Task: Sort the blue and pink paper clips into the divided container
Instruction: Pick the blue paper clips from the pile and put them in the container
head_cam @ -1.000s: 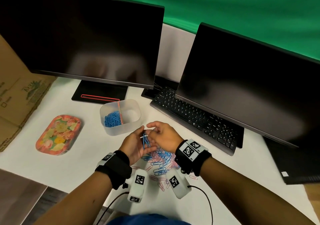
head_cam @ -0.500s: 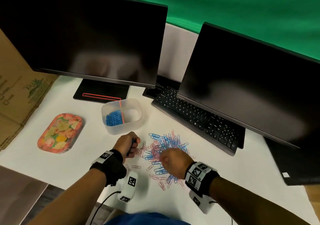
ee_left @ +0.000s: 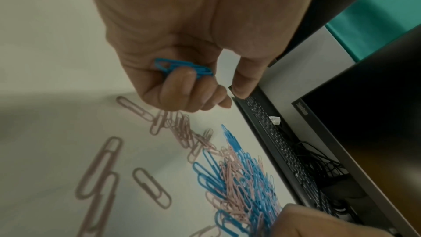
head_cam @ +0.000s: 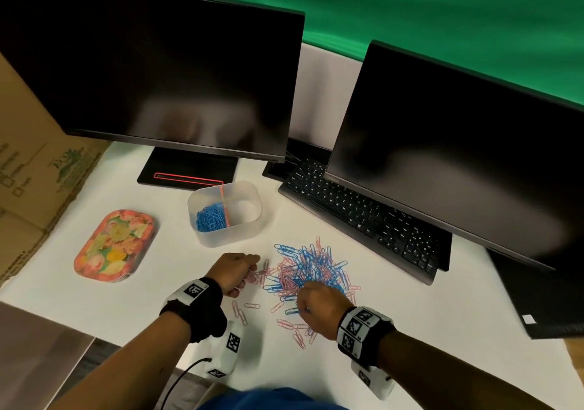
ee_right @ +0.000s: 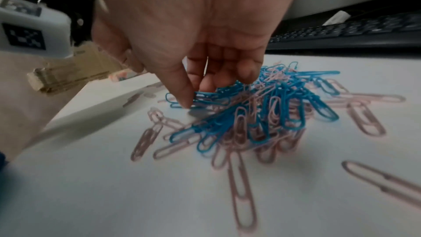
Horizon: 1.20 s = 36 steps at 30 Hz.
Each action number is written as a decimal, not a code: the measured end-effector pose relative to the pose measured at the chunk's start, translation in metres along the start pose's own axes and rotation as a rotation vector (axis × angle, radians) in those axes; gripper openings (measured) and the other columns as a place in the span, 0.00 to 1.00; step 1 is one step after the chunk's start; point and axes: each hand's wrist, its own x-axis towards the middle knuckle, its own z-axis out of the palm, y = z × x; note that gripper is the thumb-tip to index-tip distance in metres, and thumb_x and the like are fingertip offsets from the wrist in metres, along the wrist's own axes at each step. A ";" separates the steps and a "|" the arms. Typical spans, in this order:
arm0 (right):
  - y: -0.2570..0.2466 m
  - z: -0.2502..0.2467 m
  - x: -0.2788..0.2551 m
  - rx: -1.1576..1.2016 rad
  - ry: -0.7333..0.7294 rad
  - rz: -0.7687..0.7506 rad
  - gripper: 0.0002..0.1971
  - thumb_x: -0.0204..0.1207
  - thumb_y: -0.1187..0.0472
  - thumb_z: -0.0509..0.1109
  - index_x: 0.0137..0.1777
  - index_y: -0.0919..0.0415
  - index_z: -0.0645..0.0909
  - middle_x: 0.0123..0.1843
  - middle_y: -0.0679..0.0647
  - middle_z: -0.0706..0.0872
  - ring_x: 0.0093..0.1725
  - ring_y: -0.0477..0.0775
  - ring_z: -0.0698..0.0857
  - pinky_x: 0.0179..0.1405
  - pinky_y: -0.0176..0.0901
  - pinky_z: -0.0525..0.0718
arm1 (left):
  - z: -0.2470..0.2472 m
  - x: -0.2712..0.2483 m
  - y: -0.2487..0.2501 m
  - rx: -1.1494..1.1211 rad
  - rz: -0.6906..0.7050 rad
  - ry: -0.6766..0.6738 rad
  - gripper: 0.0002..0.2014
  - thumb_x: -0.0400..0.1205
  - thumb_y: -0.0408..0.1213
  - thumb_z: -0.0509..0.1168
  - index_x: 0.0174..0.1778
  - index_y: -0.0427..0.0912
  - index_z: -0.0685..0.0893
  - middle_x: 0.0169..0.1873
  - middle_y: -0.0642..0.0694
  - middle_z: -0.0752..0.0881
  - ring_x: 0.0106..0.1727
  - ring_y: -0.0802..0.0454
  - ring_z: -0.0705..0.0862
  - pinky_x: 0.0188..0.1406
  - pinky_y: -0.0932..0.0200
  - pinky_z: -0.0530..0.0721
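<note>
Blue clips (ee_left: 182, 67) are clamped in the curled left hand (head_cam: 235, 269) while the right hand's (head_cam: 319, 307) fingers (ee_right: 185, 96) seemingly pinch into the mixed pile (head_cam: 311, 270) on the table (head_cam: 442, 330), so a tangled pink clip could be carried into the container's (head_cam: 249, 220) blue side.

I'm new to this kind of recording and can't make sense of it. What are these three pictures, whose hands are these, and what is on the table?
No machine here: a person wears three cameras. The head view looks down at the desk; each wrist view looks along one hand. The left hand holds a few blue clips in its curled fingers. The right hand reaches into the mixed pile of blue and pink clips, fingertips on it. Behind stands the divided container, blue clips in its left half. A flowered tray, a keyboard and two dark monitors also sit there.
</note>
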 end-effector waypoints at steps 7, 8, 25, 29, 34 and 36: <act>0.001 -0.042 0.003 0.733 0.046 0.211 0.06 0.71 0.65 0.76 0.37 0.54 0.84 0.37 0.53 0.88 0.34 0.45 0.85 0.38 0.39 0.85 | -0.011 -0.009 0.015 -0.120 0.040 -0.003 0.15 0.81 0.48 0.65 0.40 0.39 0.80 0.27 0.46 0.76 0.24 0.51 0.69 0.22 0.62 0.66; 0.000 -0.048 0.005 0.858 0.031 0.227 0.06 0.72 0.68 0.75 0.39 0.57 0.84 0.36 0.55 0.88 0.30 0.44 0.84 0.32 0.37 0.83 | -0.016 -0.012 0.018 -0.144 0.049 -0.005 0.14 0.81 0.48 0.65 0.40 0.39 0.80 0.28 0.46 0.76 0.25 0.51 0.69 0.23 0.62 0.66; -0.094 -0.114 0.083 1.310 -0.042 0.107 0.06 0.74 0.74 0.72 0.49 0.70 0.84 0.40 0.64 0.87 0.36 0.58 0.88 0.36 0.43 0.89 | -0.092 -0.034 0.072 -0.078 0.280 0.042 0.13 0.79 0.44 0.69 0.45 0.35 0.88 0.27 0.47 0.68 0.22 0.55 0.62 0.20 0.64 0.59; -0.085 -0.107 0.076 1.282 -0.016 0.127 0.09 0.72 0.74 0.73 0.52 0.74 0.84 0.41 0.65 0.88 0.35 0.59 0.88 0.36 0.43 0.89 | -0.070 -0.039 0.054 0.069 0.330 -0.042 0.11 0.79 0.42 0.69 0.35 0.39 0.83 0.22 0.51 0.66 0.21 0.54 0.62 0.19 0.64 0.61; -0.067 -0.097 0.058 1.182 -0.102 0.220 0.11 0.71 0.77 0.72 0.54 0.75 0.82 0.38 0.63 0.88 0.32 0.55 0.88 0.34 0.41 0.85 | -0.055 -0.034 0.048 0.239 0.458 0.026 0.12 0.81 0.43 0.69 0.37 0.38 0.87 0.14 0.58 0.74 0.18 0.64 0.70 0.20 0.73 0.68; -0.060 -0.092 0.052 1.101 -0.146 0.255 0.10 0.70 0.77 0.72 0.52 0.74 0.82 0.39 0.66 0.88 0.32 0.56 0.87 0.36 0.43 0.84 | -0.054 -0.032 0.048 0.290 0.523 0.076 0.11 0.80 0.42 0.70 0.33 0.43 0.87 0.17 0.61 0.77 0.22 0.66 0.73 0.26 0.75 0.69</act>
